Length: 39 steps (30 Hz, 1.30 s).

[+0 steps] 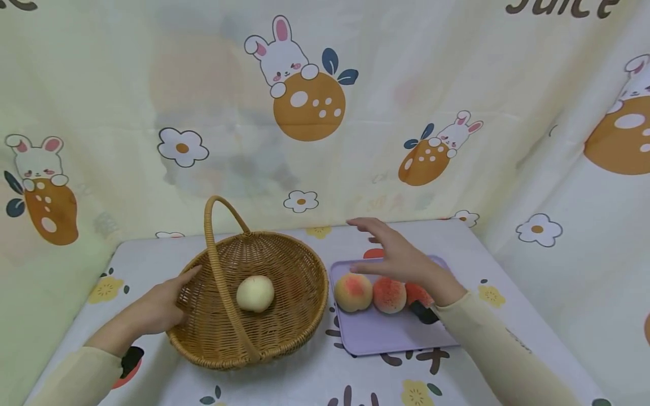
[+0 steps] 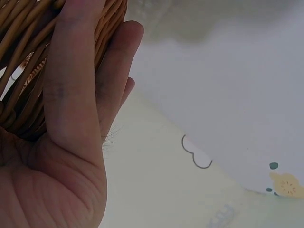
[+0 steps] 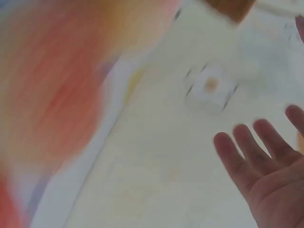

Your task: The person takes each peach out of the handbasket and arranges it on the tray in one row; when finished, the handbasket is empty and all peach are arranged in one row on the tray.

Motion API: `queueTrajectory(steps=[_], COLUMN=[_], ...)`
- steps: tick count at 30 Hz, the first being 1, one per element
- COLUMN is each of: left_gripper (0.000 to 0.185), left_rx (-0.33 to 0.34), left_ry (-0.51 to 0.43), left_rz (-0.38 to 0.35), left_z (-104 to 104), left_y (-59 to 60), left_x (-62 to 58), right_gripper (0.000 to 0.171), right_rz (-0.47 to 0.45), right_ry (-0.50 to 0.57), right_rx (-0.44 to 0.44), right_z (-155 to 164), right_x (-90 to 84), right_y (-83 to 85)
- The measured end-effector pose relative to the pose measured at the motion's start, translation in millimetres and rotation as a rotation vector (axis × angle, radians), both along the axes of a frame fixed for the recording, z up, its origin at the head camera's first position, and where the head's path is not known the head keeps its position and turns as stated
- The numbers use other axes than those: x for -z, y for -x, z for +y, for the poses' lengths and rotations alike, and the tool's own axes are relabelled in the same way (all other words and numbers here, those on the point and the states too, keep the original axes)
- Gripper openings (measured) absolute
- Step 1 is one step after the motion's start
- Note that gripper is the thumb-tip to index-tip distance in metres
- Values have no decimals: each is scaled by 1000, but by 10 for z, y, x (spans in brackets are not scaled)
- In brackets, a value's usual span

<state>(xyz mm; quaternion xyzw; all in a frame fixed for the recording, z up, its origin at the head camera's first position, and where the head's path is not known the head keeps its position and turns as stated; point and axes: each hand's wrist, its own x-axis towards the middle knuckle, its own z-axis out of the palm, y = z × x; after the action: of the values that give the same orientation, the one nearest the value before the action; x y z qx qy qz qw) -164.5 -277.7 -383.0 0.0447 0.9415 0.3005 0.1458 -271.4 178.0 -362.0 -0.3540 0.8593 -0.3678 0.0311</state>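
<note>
A brown wicker basket with a tall arched handle stands on the left, tilted toward the viewer. Inside it lies one round, pale cream fruit. My left hand grips the basket's left side at the rim; in the left wrist view its fingers lie along the woven wall. Over the tray's far part hovers my right hand, fingers spread and thumb apart, holding nothing. Below it, a yellow-red peach, a redder peach and another red one, partly covered by the wrist, sit in a row.
The peaches rest on a lilac tray just right of the basket. A patterned white cloth covers the table. Behind it hangs a cream curtain printed with rabbits and flowers, which also closes off both sides.
</note>
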Motion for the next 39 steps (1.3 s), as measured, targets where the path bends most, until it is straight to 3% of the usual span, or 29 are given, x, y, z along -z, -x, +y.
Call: queueTrajectory(steps=[4, 8, 16, 26, 32, 39], left_gripper=[101, 100, 100, 100, 100, 100], left_rx=[-5, -7, -11, -9, -5, -3], left_ry=[-2, 4, -10, -13, 4, 7], left_rz=[0, -1, -1, 9, 15, 19], left_z=[-3, -7, -5, 4, 8, 10], left_y=[3, 14, 11, 6, 17, 1], left_x=[11, 22, 17, 29, 15, 21], right_gripper=[88, 92, 104, 109, 97, 57], right_rz=[28, 16, -4, -44, -34, 15], right_ry=[85, 66, -154, -376, -492, -398], right_rx=[-124, -195, -287, -386, -374, -370], right_z=[-515, -920, -1418, -1680, -1735, -1765], right_x=[-34, -21, 149, 297, 317, 326], right_y=[-59, -117, -151, -200, -244, -231])
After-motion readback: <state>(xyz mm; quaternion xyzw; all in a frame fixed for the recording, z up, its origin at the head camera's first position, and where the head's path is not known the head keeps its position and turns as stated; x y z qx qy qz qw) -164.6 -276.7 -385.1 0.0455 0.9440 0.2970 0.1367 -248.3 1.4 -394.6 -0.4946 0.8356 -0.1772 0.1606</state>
